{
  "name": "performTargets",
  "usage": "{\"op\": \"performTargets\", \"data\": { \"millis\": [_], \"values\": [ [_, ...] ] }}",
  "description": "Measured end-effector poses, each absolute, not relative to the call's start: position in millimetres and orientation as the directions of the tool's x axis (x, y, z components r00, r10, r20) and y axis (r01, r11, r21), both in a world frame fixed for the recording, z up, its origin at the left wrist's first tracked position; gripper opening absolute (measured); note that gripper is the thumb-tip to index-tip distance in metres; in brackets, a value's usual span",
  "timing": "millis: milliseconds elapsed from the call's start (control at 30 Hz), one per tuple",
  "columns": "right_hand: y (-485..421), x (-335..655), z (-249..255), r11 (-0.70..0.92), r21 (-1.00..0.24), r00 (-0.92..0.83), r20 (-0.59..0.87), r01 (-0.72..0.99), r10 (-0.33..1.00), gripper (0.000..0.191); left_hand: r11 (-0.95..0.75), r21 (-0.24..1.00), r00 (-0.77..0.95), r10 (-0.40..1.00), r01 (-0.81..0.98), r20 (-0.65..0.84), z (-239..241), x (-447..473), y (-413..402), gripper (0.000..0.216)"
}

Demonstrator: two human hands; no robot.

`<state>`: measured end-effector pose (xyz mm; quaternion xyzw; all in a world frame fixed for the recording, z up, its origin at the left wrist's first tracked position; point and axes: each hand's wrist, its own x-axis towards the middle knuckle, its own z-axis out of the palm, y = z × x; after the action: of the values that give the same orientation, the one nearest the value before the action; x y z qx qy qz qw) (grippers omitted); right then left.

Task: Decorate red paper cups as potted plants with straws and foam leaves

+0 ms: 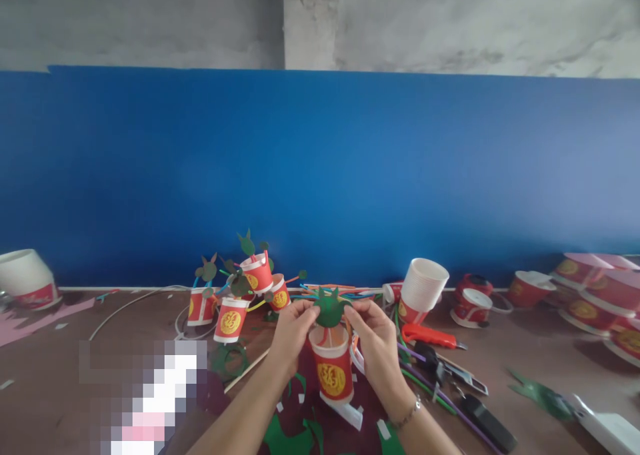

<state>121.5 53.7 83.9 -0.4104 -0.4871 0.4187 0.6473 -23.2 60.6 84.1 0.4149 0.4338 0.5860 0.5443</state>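
A red paper cup (327,396) with a yellow emblem and white rim stands upright in front of me. Over its rim is a green paper cutout (331,310) with pointed tips along its top. My left hand (294,332) pinches the cutout's left edge between thumb and finger. On the other side, my right hand (374,335) grips the right edge in the same way. Pinkish straws or strips show inside the cup below the cutout. Under the cup lie dark maroon and green paper scraps (287,435) and small white tape pieces.
Several decorated cups (231,322) stand at the back left. To the right are a stack of white-rimmed cups (424,282), an orange-red utility knife (433,336), keys (440,368) and green-handled scissors (545,398). A blue panel (320,175) closes off the back.
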Motion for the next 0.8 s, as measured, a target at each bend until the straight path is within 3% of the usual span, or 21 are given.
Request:
{"op": "performTargets", "data": {
  "millis": [133, 267, 467, 800],
  "values": [
    [55, 125, 86, 0.395, -0.918, 0.18, 0.395, 0.039, 0.901, 0.021, -0.038, 0.951, -0.169, 0.985, -0.308, -0.015, 77, -29, 68, 0.031],
    [64, 128, 83, 0.36, -0.927, 0.019, 0.364, 0.109, 0.931, 0.023, -0.083, 0.976, -0.089, 0.994, -0.202, 0.066, 79, -27, 67, 0.023],
    [70, 131, 79, 0.325, -0.933, -0.023, 0.325, 0.157, 0.945, 0.028, -0.153, 0.984, -0.031, 0.988, -0.09, 0.151, 79, -21, 62, 0.018],
    [66, 131, 84, 0.351, -0.888, 0.007, 0.369, 0.298, 0.929, 0.012, -0.276, 0.961, 0.041, 0.961, 0.02, 0.275, 72, -21, 65, 0.018]
  ]
}}
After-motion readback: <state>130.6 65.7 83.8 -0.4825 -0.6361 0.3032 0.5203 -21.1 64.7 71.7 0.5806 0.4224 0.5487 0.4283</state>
